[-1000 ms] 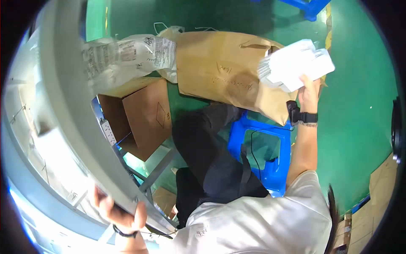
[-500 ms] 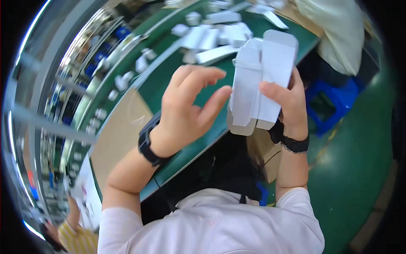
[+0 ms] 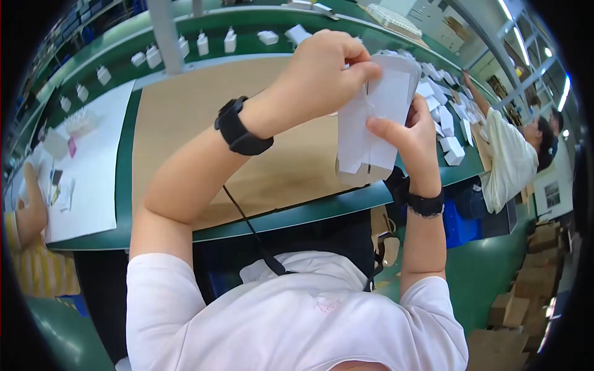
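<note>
My right hand [image 3: 416,141] grips a bundle of flat, unfolded white cartons [image 3: 357,137] from the right side, its thumb pressed across their front. Closed in a pinch, my left hand [image 3: 325,68] is at the upper left edge of the cartons. A thin pale strip seems to run down from its fingertips along the carton faces; whether it is a band or a carton flap I cannot tell. The bundle is held upright above the front edge of the table.
A brown board [image 3: 210,123] covers the green table [image 3: 125,154] before me. White boxes [image 3: 447,120] are piled at the right, near a co-worker [image 3: 510,154]. At the far left, another person's arm [image 3: 34,198] rests by a white sheet [image 3: 93,179]. Several white bottle-like items [image 3: 230,41] line the back.
My left hand has moved from beside the cartons to their top edge, its fingers closing into a pinch. The right hand still holds the bundle. The view has turned, bringing the brown board before me.
</note>
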A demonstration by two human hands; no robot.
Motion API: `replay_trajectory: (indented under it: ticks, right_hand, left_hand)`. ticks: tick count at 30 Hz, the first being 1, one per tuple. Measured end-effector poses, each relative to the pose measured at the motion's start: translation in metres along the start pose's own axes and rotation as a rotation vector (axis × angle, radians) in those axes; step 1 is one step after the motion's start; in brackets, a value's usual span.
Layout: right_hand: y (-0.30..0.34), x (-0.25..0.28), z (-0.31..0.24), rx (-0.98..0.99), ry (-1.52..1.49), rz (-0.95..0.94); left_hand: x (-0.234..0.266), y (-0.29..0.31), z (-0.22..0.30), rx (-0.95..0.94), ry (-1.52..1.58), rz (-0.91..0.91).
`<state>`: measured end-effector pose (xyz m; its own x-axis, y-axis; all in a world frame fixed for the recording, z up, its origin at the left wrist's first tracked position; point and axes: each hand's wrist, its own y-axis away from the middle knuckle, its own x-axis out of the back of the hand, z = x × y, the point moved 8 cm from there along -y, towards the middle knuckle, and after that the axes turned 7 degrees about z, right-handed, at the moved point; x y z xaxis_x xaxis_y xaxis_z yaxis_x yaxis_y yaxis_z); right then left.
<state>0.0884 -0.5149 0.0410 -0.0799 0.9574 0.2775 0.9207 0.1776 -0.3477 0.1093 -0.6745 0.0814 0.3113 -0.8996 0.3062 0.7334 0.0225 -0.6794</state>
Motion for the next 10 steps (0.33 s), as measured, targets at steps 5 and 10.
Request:
replay_trajectory:
  ticks: [5, 10]
  right_hand:
    - [-0.013, -0.055, 0.003, -0.069, 0.005, -0.058]
    - [-0.025, -0.090, 0.022, -0.040, 0.230, -0.134]
  left_hand:
    - [0.078, 0.024, -0.009, -0.323, -0.243, 0.364]
    - [0.132, 0.025, -0.079, 0.305, 0.915, 0.352]
